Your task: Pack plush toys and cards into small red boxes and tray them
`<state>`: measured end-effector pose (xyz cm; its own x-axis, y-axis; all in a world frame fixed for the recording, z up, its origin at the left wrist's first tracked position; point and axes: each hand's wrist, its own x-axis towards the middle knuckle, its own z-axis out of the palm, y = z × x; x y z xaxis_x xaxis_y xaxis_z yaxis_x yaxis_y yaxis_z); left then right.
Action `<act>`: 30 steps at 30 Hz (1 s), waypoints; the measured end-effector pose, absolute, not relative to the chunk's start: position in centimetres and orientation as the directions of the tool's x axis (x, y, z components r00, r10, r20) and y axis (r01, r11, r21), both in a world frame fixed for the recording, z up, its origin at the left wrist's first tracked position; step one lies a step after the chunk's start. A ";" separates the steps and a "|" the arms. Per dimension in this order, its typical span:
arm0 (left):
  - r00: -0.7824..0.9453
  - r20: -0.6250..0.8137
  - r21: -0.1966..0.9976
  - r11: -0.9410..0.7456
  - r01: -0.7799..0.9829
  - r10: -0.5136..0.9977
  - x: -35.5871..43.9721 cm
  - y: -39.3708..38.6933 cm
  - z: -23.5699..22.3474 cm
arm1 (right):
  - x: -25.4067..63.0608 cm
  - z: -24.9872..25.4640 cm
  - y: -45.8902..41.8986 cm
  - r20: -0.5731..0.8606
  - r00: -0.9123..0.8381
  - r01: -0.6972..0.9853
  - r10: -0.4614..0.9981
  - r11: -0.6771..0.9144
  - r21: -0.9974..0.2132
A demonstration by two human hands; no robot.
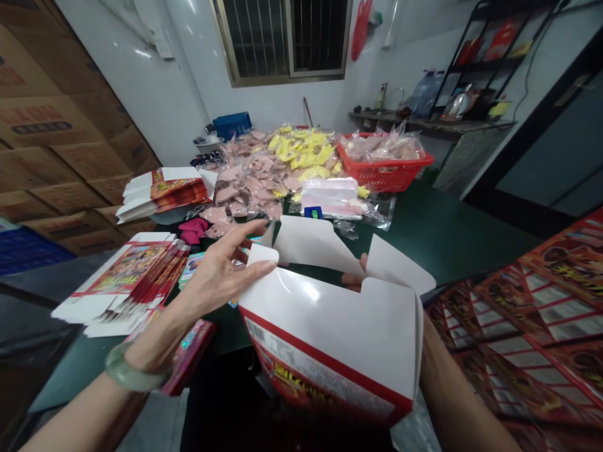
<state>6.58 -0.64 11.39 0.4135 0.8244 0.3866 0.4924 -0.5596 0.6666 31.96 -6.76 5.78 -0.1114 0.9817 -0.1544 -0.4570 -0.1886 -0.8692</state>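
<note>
My left hand [221,279] is spread, with its fingertips resting on a small white flap [262,254] of a folded cardboard box [330,333]. The box is white inside and red-printed outside, with a barcode on its near side. My right hand [353,280] is mostly hidden behind the box, its fingers curled over the far wall between the upper flaps. A pale green bangle [135,368] circles my left wrist. A stack of flat printed box blanks [127,282] lies just left of my left hand.
Red printed blanks [532,326] lie stacked at right. Ahead on the green table [424,238], bagged pink and yellow items [264,176] are heaped beside a red basket [386,166]. Cardboard cartons [56,125] wall the left side; a shelf [424,122] stands at the back.
</note>
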 end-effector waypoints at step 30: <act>0.499 0.454 0.079 -0.591 0.803 0.738 8.4 -13.5 4.1 | 38.2 1.0 -13.3 -0.343 -0.289 -0.201 0.894 -0.407 -0.891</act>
<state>8.40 -13.54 4.08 0.4990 0.7380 0.4543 0.8027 -0.5912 0.0788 38.22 -13.34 0.95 -0.2889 0.8937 -0.3434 -0.2008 -0.4072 -0.8910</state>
